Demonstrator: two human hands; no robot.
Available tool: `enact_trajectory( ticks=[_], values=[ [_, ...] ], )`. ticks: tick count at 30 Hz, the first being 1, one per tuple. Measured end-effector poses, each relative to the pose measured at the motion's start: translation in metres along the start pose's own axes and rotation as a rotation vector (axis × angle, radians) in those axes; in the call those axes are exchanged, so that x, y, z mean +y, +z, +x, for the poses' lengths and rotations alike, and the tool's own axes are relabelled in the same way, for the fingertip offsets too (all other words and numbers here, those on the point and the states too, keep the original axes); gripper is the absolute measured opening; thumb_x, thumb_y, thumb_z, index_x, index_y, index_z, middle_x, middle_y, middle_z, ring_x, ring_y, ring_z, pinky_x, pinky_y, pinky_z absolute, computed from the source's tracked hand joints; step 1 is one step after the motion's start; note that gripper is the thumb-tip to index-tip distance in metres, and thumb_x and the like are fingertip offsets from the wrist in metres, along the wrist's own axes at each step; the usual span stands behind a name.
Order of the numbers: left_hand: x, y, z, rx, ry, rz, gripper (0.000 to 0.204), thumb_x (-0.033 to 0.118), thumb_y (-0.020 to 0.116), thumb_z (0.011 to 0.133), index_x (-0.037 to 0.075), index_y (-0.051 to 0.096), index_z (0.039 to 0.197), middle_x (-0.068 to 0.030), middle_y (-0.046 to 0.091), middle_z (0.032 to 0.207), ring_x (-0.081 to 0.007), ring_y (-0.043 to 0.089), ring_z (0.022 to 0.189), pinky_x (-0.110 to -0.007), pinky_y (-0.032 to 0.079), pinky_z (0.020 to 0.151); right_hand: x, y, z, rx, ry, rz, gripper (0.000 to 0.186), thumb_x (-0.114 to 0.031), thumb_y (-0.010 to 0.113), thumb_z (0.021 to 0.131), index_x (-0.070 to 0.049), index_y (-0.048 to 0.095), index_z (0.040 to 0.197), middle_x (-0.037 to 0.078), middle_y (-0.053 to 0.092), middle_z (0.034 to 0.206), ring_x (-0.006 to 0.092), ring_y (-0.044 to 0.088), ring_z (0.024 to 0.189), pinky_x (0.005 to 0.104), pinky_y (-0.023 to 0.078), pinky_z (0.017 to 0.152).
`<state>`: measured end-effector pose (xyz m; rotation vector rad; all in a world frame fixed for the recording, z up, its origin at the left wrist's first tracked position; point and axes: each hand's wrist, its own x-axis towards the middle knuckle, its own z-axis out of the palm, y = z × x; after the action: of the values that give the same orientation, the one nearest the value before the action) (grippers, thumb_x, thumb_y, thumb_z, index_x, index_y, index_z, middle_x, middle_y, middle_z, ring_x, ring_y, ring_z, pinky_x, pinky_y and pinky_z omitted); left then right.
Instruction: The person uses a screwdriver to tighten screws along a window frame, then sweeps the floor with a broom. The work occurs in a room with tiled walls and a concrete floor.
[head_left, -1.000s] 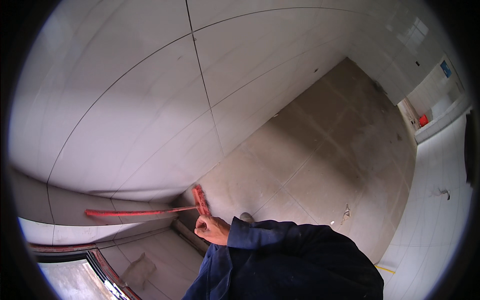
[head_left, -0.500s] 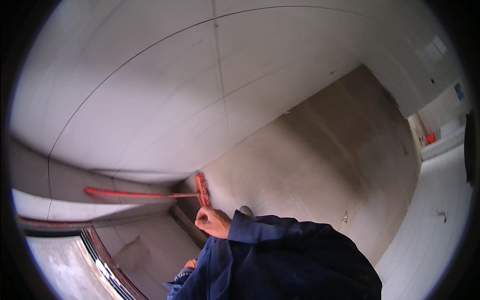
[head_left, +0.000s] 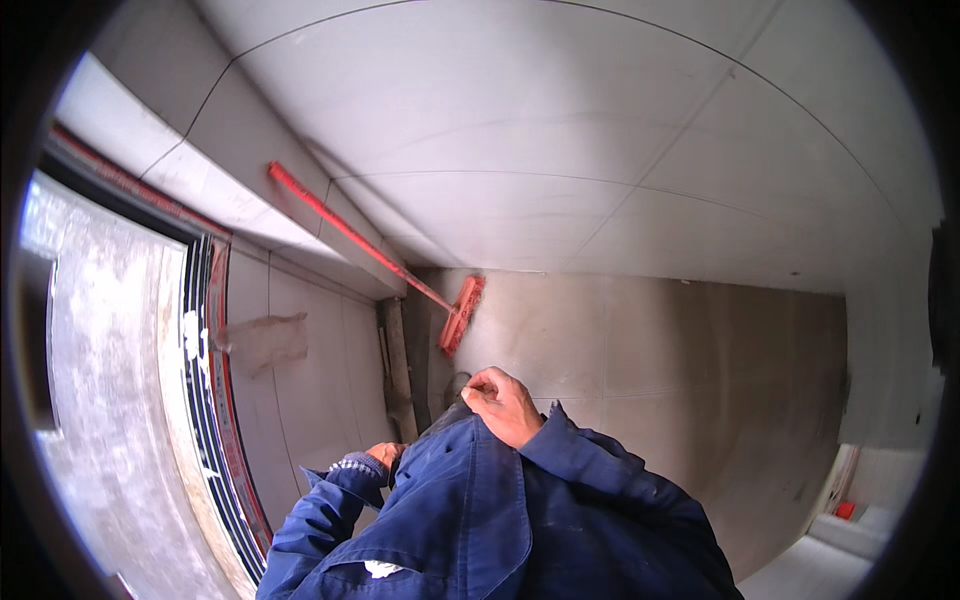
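Observation:
My right hand (head_left: 503, 403) is in front of my body at the front of the dark blue jacket (head_left: 480, 500). Its fingers are curled with thumb and forefinger drawn together; whatever they may hold is hidden. My left hand (head_left: 384, 455) is lower and to the left, beside the jacket, under a patterned cuff; its fingers cannot be seen. Beyond my right hand, untouched, a red broom (head_left: 462, 315) rests with its head on the floor. Its long red handle tilts up to the left, toward the wall.
Light wall panels (head_left: 480, 130) rise ahead, meeting a dusty grey-brown floor (head_left: 560, 330). On the left are a window frame (head_left: 205, 360) and a translucent brownish sheet (head_left: 265, 342) beside it. A narrow ledge-like strip (head_left: 398, 370) stands near the corner. Far right sits a small red object (head_left: 845, 511).
My view has turned to the left, so the broom and window frame appear further right and upright. More of my left sleeve shows. My right hand stays curled before the jacket.

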<state>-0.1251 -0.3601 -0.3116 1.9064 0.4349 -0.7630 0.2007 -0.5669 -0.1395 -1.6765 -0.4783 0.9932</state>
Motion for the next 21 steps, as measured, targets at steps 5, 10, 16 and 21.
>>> enact_trajectory(
  ticks=[5,10,16,21],
  values=[
    [0.052,0.017,-0.011,0.043,-0.094,0.218,0.047,0.042,0.044,0.102,0.009,0.073,0.118,-0.0197,0.077,0.107,-0.0417,0.072,0.102,-0.048,0.056,0.089,0.012,0.000,0.003,-0.061,-0.002,-0.013,0.028,-0.025,0.072,0.097,0.000,0.066,0.108,0.010,0.074,0.096,0.0191,0.070,0.088,0.0329,0.057,0.082],
    [0.064,0.041,-0.010,-0.068,-0.389,0.481,0.043,0.043,0.041,0.103,0.018,0.072,0.121,-0.0121,0.072,0.126,-0.0340,0.072,0.112,-0.051,0.058,0.095,0.014,0.009,0.002,-0.127,0.034,0.016,0.027,-0.024,0.072,0.097,0.000,0.066,0.108,0.010,0.074,0.096,0.0177,0.070,0.088,0.0326,0.057,0.081],
    [0.055,0.062,-0.002,0.037,-0.641,0.316,0.045,0.044,0.042,0.102,0.019,0.076,0.117,-0.0149,0.074,0.123,-0.0369,0.071,0.114,-0.052,0.057,0.096,0.022,0.018,-0.002,-0.186,0.025,0.015,0.028,-0.024,0.071,0.099,0.001,0.065,0.110,0.011,0.074,0.096,0.0189,0.070,0.088,0.0331,0.057,0.081],
    [0.012,0.055,-0.003,0.075,-0.379,0.198,0.046,0.044,0.052,0.098,0.006,0.075,0.111,-0.0258,0.074,0.111,-0.0452,0.070,0.109,-0.052,0.056,0.094,0.023,0.018,-0.008,-0.154,0.012,0.001,0.027,-0.024,0.070,0.099,0.001,0.065,0.109,0.010,0.073,0.097,0.0176,0.070,0.088,0.0327,0.057,0.081]
  ],
)
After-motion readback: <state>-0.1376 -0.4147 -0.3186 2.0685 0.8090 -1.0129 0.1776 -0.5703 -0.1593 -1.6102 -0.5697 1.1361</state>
